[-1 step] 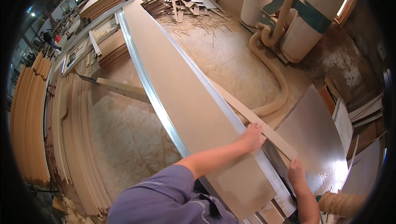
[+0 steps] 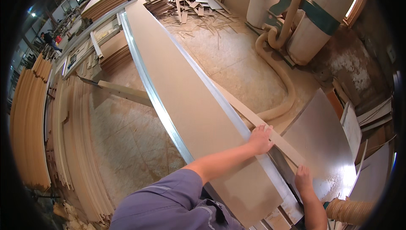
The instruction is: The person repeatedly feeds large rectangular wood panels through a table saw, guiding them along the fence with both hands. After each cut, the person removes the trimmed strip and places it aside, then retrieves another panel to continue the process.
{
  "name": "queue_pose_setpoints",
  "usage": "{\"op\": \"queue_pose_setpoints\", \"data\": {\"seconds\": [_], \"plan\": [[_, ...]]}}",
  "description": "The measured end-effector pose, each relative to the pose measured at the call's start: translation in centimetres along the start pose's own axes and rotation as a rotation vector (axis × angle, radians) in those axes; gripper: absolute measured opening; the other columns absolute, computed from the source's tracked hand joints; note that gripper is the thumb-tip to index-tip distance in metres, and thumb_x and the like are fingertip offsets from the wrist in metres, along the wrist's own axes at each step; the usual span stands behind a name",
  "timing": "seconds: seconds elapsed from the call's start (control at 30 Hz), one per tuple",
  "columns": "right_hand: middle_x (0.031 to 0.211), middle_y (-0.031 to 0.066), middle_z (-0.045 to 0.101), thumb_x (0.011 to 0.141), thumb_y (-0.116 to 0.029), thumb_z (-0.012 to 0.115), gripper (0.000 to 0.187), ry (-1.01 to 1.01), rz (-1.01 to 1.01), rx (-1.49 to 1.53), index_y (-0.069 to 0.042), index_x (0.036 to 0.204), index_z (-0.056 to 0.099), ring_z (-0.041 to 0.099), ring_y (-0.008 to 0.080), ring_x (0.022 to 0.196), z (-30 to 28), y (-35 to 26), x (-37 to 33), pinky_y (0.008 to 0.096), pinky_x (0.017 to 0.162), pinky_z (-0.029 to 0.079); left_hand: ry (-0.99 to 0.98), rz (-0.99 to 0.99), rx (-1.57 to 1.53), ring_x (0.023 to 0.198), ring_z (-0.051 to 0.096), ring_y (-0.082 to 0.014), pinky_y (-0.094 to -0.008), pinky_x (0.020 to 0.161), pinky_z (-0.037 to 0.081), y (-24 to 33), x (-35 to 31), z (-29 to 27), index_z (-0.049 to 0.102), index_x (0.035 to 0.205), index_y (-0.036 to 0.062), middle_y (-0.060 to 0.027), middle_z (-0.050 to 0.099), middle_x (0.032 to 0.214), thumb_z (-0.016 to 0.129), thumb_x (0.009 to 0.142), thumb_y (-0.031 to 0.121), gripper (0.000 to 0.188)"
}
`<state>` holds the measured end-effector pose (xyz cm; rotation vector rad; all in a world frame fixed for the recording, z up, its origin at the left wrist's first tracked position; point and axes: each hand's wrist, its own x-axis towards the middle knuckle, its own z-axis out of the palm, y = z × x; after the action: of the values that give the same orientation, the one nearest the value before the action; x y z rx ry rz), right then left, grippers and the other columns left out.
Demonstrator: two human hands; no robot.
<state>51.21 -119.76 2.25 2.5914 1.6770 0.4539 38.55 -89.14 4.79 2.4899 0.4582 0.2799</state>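
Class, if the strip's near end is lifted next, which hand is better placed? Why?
Right hand, probably: it touches the strip at its near end; the left hand is farther along, its forearm crossing the board.

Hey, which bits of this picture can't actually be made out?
All in the head view:
- Left hand: palm, hidden by the back of the hand.
- Wooden strip: underside, hidden by its top face.
- Dust collector: top, cut off by the upper edge.
- Distant person: anything held, too small to tell.
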Motion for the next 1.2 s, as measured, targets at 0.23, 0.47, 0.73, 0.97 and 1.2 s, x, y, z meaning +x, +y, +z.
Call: {"op": "queue_pose_setpoints", "data": {"seconds": [0.23, 0.47, 0.73, 0.97, 1.2], "plan": [[0.087, 0.0174, 0.062, 0.083, -0.005, 0.053, 0.03, -0.096, 0.032, -0.063, 0.009, 0.108, 0.061, 0.061, 0.0324, 0.078, -1.1, 0.4, -0.8, 0.0397, 0.069, 0.053, -0.312, 0.161, 0.215, 0.146, 0.025, -0.0394, -0.061, 0.117, 0.021, -2.2, 5.0, 1.8, 0.035, 0.152, 0.0183, -0.0156, 0.032, 0.156, 0.07, 0.084, 0.049, 0.082], [0.11, 0.019, 0.057, 0.074, -0.02, 0.077, 0.072, -0.182, 0.126, -0.015, 0.0, 0.137, 0.048, 0.056, 0.0363, 0.1, -5.8, -2.2, 5.9, 0.0477, 0.09, 0.046, -0.406, 0.215, 0.269, 0.141, 0.034, -0.0324, -0.0594, 0.12, 0.018, -3.1, 7.4, 1.2, 0.047, 0.145, 0.0198, -0.0105, 0.048, 0.14, 0.078, 0.077, 0.043, 0.078], [0.117, 0.0239, 0.057, 0.071, -0.005, 0.071, 0.09, -0.502, 0.283, 0.073, -0.015, 0.153, 0.033, 0.057, 0.0406, 0.11, -9.7, 0.4, 11.2, 0.0466, 0.096, 0.047, 0.098, 0.382, 0.092, 0.141, 0.034, -0.0311, -0.0598, 0.12, 0.014, -3.4, 7.0, -0.2, 0.051, 0.141, 0.0213, -0.0077, 0.05, 0.136, 0.075, 0.081, 0.045, 0.069], [0.122, 0.0174, 0.065, 0.064, -0.001, 0.067, 0.079, -0.622, 0.397, 0.47, -0.01, 0.141, 0.05, 0.063, 0.0308, 0.114, -32.6, 5.0, 7.9, 0.0356, 0.095, 0.049, 0.57, -0.547, -1.503, 0.113, 0.056, -0.0293, -0.0434, 0.1, 0.045, -7.1, 6.2, -8.8, 0.039, 0.134, -0.0034, -0.0174, 0.053, 0.118, 0.064, 0.088, 0.062, 0.084], [0.127, 0.0148, 0.056, 0.083, -0.035, 0.071, 0.071, -0.969, 1.091, 1.008, -0.006, 0.143, 0.048, 0.051, 0.0324, 0.121, -37.5, -0.9, -4.5, 0.0447, 0.106, 0.039, 0.422, -0.673, -2.122, 0.063, 0.056, -0.0203, -0.0383, 0.056, 0.053, -1.1, 6.4, -10.2, 0.042, 0.109, 0.0026, -0.0107, 0.054, 0.084, 0.062, 0.098, 0.037, 0.042]]}}
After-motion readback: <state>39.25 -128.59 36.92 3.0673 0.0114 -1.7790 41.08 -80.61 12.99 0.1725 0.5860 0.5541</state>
